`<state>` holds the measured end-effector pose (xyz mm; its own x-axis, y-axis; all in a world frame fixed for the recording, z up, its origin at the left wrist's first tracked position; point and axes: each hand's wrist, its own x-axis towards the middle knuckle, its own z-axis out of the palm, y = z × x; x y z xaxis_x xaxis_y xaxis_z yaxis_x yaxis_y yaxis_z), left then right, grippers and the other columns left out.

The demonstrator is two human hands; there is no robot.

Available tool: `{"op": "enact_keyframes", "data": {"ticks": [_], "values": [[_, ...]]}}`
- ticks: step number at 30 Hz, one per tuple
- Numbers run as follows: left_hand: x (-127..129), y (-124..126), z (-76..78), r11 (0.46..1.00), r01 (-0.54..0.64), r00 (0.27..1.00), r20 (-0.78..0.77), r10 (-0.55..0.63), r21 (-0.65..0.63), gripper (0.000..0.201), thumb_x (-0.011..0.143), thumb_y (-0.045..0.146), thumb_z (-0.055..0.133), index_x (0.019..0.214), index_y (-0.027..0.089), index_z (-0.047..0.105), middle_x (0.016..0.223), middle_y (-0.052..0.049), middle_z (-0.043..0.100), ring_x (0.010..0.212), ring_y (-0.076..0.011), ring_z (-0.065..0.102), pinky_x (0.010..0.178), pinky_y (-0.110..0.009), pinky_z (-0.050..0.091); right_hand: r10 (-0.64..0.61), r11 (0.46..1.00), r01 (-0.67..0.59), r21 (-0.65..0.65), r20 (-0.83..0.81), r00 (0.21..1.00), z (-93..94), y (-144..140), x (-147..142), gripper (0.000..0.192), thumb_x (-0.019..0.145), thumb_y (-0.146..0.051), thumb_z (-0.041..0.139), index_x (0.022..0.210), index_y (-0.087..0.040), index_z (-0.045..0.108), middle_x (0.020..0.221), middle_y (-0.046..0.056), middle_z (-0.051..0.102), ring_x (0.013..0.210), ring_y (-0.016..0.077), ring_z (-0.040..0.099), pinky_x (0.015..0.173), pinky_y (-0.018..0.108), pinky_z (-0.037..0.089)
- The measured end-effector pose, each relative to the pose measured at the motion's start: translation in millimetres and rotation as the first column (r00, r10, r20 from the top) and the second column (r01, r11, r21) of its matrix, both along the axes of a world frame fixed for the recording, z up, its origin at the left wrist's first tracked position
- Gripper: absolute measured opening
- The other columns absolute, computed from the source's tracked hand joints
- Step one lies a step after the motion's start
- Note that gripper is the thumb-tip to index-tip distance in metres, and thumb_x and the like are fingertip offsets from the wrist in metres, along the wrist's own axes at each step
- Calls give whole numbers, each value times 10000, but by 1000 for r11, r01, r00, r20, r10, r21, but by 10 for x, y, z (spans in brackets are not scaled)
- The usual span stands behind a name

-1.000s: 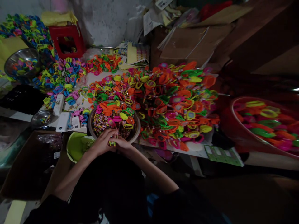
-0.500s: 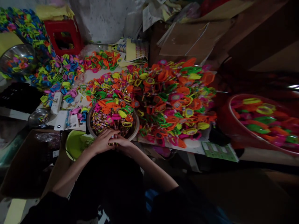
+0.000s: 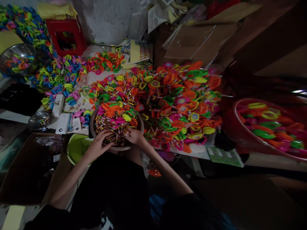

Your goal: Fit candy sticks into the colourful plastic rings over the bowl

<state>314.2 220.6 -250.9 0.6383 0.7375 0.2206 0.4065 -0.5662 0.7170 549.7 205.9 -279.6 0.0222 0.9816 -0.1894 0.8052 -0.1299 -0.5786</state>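
A metal bowl [image 3: 142, 125] sits at the table's front edge, close to my body. Inside lie many small striped rolls [image 3: 105, 123], with orange, pink, green and yellow plastic toy watches [image 3: 115, 110] heaped at the far side. My left hand [image 3: 99, 143] is over the near left rim, thumb and fingers apart, fingertips close to the rolls. Reaching into the right part of the bowl, my right hand [image 3: 133, 136] has its fingers curled down among the rolls. Its fingertips are partly hidden, so what they grip is unclear.
A big heap of toy watches [image 3: 177, 102] covers the table right of the bowl. Further right stands a red tub [image 3: 242, 127] of watches. A small metal bowl [image 3: 33, 121], a power strip [image 3: 58, 105] and a green container [image 3: 76, 147] are on the left.
My hands were together over the bowl's near rim. They have parted: the left moved a little left, and the right went forward and right into the bowl.
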Motion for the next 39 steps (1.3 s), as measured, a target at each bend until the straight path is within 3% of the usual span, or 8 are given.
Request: {"op": "enact_keyframes", "data": {"ticks": [4,8,13,16,21,27,34,39], "values": [[-127,-12,-54,1000,-15,1000,14,15,3,338,924,305,483,1250,223,455,1316,-91,477,1275,-194,428,1088,-388,355,62,997,-51,-58,200,978,41,-52,161,296,849,-283,506,1097,-138,578,1044,147,642,963,262,604,788,318,436],[-158,-30,-101,999,-38,999,-1,38,-6,306,931,294,467,1227,218,471,1313,-90,474,1264,-187,438,1078,-376,362,46,999,-48,-3,326,944,103,-43,229,293,851,-187,491,1130,-127,556,1142,160,600,1055,262,567,825,325,436],[-155,-45,-143,999,-36,998,-47,35,-27,292,935,319,453,1203,219,511,1299,-91,480,1250,-189,454,1054,-358,388,205,952,-271,141,360,910,16,132,285,323,857,-106,455,1165,-90,550,1265,168,533,1209,236,453,1000,337,358],[-169,-61,-173,999,-31,998,-54,29,-33,282,941,318,439,1195,226,519,1284,-84,497,1235,-182,468,1051,-355,392,257,917,-353,183,406,877,-75,223,298,306,893,-113,409,1152,-61,564,1226,185,545,1172,231,466,1014,332,333],[-192,-84,-214,999,-28,999,-44,27,-25,262,942,302,433,1173,228,533,1266,-78,514,1215,-180,485,1045,-360,401,242,927,-344,152,459,855,-133,243,285,271,916,-138,382,1085,-89,588,1115,165,578,1005,226,536,898,313,386],[-161,-66,-208,999,-14,999,-45,13,-31,262,946,303,429,1173,230,537,1267,-70,515,1207,-169,495,1040,-339,402,250,947,-307,99,377,892,-152,264,315,305,849,-173,496,1132,-69,549,1062,152,606,1004,232,542,875,281,388],[-80,-79,-189,999,11,998,-64,-13,-40,246,946,302,419,1145,225,541,1252,-63,526,1199,-162,503,1036,-321,402,252,952,-295,76,346,904,-196,278,267,331,881,-176,427,1179,-57,510,1056,168,630,974,227,568,869,288,397],[-53,11,-147,1000,25,997,-72,-25,0,238,950,288,410,1139,223,540,1220,-69,544,1176,-167,513,1017,-321,410,229,956,-272,109,304,925,-165,223,302,343,834,-197,494,1153,-73,519,1107,168,599,1022,236,554,887,307,413]]}}
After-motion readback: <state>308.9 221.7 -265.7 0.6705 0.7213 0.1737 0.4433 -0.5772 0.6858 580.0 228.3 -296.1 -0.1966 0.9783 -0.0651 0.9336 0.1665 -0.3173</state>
